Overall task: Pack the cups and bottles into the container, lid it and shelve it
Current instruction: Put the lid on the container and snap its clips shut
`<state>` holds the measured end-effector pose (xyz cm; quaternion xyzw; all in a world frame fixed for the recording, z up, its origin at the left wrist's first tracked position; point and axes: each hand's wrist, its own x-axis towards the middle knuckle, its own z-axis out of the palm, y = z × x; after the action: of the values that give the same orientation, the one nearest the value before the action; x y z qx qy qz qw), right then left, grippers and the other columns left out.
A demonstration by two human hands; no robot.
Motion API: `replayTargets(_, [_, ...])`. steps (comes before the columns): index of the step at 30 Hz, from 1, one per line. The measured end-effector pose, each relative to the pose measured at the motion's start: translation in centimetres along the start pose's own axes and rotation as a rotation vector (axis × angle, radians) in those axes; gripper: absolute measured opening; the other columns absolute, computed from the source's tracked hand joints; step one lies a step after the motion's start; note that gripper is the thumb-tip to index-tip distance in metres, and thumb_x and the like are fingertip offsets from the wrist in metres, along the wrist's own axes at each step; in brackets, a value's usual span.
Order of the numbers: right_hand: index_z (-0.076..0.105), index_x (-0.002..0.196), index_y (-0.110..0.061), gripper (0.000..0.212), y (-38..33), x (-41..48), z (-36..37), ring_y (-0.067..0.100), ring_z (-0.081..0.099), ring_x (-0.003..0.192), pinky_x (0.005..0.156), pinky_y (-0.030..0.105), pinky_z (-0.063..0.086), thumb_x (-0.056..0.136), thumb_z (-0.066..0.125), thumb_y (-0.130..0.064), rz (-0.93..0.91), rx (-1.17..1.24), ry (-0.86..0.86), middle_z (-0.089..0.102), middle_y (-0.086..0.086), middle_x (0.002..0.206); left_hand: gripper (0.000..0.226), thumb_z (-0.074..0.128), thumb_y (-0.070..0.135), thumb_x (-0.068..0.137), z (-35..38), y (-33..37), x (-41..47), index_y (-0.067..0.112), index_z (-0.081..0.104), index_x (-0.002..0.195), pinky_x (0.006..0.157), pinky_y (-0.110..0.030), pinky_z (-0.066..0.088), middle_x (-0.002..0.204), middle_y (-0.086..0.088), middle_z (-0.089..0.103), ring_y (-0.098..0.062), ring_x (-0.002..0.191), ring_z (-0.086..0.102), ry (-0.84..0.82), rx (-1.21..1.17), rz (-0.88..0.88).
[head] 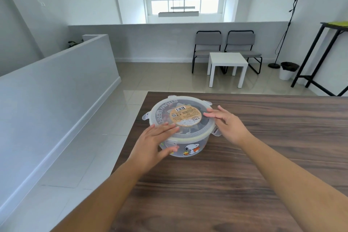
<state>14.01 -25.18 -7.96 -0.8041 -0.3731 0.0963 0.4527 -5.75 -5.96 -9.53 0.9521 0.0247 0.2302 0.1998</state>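
From the head view, a round translucent plastic container [185, 147] stands near the far left corner of a dark wood-grain bench [244, 165], with its lid [165, 107] seated on top. The lid carries a round tan label [185, 117] with a barcode and small print, and grey lettering curves along its left rim; four clip tabs stick out around its edge, and the near right tab [216, 132] is angled outward, not folded down. Dark shapes show through the lid, but what lies inside cannot be made out. A cartoon dog sticker [192, 148] decorates the near wall of the container. The left hand [156, 143] lies against the near left side, its fingers flat over the lid's edge and its thumb against the wall below, a loose, spread grip that closes on nothing. The right hand [228, 124] rests on the right side of the lid with fingers stretched flat across the top toward the label, likewise unclenched. Both forearms reach in from the near edge. Beyond the bench, on the tiled floor, a small white side table [227, 62] stands in front of two grey chairs [224, 43], with a white waste bin [287, 70] and a black-framed stand [320, 52] at the far right.
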Motion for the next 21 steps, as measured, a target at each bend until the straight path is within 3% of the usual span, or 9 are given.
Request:
replayTargets(5, [0.061,0.123,-0.024,0.035,-0.4,-2.0,-0.7,0.006,0.019,0.141,0.119,0.03,0.017,0.096,0.047,-0.009,-0.128,-0.114,-0.041,0.052,-0.008,0.138,0.057,0.058,0.051,0.081,-0.7,-0.9,-0.4,0.04,0.04,0.134,0.115,-0.027,0.01,0.141,0.023,0.038,0.005,0.137,0.02,-0.022,-0.119,-0.018])
replayTargets(10, [0.057,0.127,-0.025,0.039,-1.1,-3.2,-1.8,0.005,0.018,0.143,0.116,0.026,0.019,0.092,0.056,-0.007,-0.184,-0.084,-0.252,0.049,-0.013,0.138,0.051,0.06,0.032,0.086,-1.2,-1.1,-0.1,0.029,0.043,0.134,0.117,-0.038,0.017,0.141,0.015,0.04,-0.006,0.139,0.026,-0.059,-0.111,-0.002])
replayTargets(15, [0.058,0.126,-0.024,0.043,-0.7,-3.4,-1.2,0.008,0.026,0.14,0.116,0.026,0.021,0.086,0.065,-0.01,-0.233,-0.131,-0.171,0.05,-0.013,0.135,0.048,0.06,0.029,0.086,-0.5,-1.1,-0.4,0.026,0.048,0.132,0.115,-0.035,0.019,0.139,0.012,0.045,-0.007,0.136,0.03,-0.004,-0.102,0.012])
replayTargets(18, [0.057,0.127,-0.018,0.041,0.3,-3.5,-0.4,0.012,0.028,0.139,0.115,0.026,0.021,0.087,0.063,-0.011,-0.308,-0.189,-0.108,0.049,-0.01,0.135,0.045,0.059,0.032,0.086,-0.2,-1.3,-0.4,0.021,0.053,0.129,0.112,-0.041,0.03,0.136,0.006,0.051,-0.012,0.133,0.039,0.037,-0.05,0.049])
replayTargets(21, [0.058,0.125,-0.01,0.04,1.0,-3.7,0.6,0.02,0.034,0.135,0.114,0.035,0.027,0.085,0.064,-0.01,-0.405,-0.272,-0.005,0.053,-0.003,0.132,0.043,0.05,0.04,0.089,0.3,-0.8,-0.6,0.015,0.059,0.123,0.104,-0.041,0.041,0.129,0.001,0.058,-0.016,0.126,0.048,0.121,-0.03,0.091])
